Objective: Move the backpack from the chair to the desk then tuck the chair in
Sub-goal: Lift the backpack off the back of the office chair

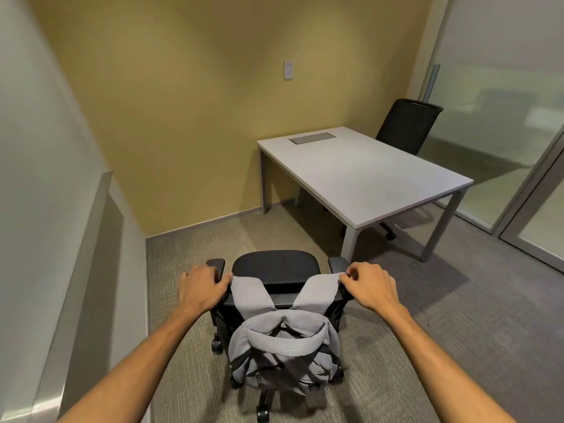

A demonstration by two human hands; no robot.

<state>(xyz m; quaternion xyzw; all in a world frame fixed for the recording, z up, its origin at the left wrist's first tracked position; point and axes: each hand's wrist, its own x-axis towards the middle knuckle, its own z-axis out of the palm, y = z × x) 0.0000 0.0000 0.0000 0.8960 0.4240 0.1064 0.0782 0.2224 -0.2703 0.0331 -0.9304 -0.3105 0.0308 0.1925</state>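
A grey backpack hangs on the back of a black office chair, its two shoulder straps looped over the top of the backrest. My left hand grips the left strap at the left corner of the backrest. My right hand pinches the end of the right strap at the right corner. The white desk stands ahead and to the right, a metal cable hatch set in its far edge.
A second black chair sits behind the desk. A yellow wall with a light switch is ahead, a grey partition on the left, glass panels on the right. Carpet lies between chair and desk.
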